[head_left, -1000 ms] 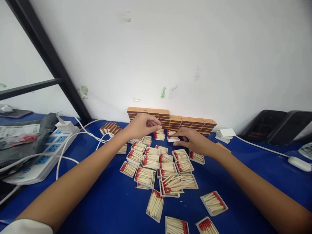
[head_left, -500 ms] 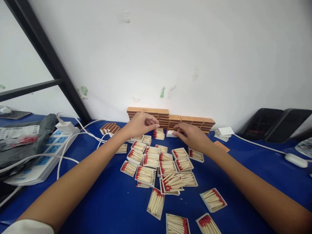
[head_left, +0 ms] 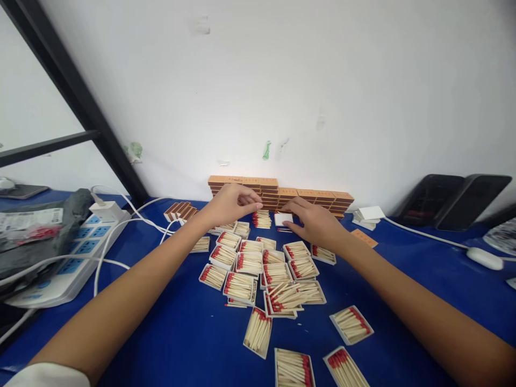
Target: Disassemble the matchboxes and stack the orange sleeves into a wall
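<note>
Near frame centre, white matchbox tray (head_left: 284, 219), crosswise, is pinched by right hand (head_left: 309, 217); left hand (head_left: 230, 205), farther leftward, is held loosely open.

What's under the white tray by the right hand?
Red-tipped matches show at its near edge. Anything directly beneath the white tray is hidden; the right hand covers part of it.

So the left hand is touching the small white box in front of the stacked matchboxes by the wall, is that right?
Not quite: the head view shows the right hand touching the small white box in front of the stacked matchboxes by the wall. The left hand is near the pile of matches.
</note>
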`<action>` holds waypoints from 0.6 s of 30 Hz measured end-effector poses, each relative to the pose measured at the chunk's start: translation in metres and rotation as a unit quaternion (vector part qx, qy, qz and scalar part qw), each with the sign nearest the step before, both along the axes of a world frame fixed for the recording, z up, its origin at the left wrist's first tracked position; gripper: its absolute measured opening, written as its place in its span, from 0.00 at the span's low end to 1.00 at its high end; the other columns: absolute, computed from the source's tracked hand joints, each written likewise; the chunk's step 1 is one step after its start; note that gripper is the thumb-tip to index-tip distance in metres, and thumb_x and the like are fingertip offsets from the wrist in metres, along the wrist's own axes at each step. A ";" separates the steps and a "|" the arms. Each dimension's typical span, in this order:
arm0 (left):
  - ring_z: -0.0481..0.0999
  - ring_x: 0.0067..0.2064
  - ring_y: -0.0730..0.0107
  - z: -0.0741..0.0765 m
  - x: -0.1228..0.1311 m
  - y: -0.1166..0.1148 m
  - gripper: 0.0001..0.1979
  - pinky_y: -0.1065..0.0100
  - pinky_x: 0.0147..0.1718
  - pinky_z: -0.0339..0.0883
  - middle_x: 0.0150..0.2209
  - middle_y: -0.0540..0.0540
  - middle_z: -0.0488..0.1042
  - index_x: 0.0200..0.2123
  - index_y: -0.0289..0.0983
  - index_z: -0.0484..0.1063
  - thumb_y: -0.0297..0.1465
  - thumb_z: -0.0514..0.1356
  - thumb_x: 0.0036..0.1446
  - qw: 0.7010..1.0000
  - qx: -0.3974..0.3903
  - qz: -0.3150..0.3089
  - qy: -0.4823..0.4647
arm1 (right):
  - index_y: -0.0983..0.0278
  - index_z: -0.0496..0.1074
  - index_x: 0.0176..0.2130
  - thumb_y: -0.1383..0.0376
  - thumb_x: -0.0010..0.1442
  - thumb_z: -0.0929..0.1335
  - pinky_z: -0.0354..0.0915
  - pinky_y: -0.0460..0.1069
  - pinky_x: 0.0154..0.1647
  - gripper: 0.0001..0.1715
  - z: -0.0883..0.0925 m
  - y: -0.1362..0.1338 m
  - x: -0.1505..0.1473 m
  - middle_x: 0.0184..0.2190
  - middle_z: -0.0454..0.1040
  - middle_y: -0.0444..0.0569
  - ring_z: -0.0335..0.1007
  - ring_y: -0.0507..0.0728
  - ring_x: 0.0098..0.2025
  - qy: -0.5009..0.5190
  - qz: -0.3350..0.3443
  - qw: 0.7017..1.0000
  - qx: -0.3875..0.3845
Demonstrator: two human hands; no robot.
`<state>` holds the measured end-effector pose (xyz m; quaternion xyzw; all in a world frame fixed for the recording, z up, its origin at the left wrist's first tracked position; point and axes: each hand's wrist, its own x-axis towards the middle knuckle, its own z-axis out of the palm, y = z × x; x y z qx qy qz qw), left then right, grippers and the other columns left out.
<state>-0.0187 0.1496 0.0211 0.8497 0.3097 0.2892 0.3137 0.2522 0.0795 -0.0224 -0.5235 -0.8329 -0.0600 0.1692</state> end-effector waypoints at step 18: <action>0.83 0.37 0.66 0.001 0.000 -0.001 0.08 0.64 0.39 0.76 0.37 0.44 0.85 0.41 0.38 0.83 0.35 0.67 0.62 0.999 0.022 -0.013 0.026 | 0.61 0.74 0.57 0.57 0.69 0.68 0.71 0.58 0.45 0.20 0.001 0.005 0.006 0.53 0.79 0.58 0.78 0.65 0.47 0.044 0.027 0.998 -0.041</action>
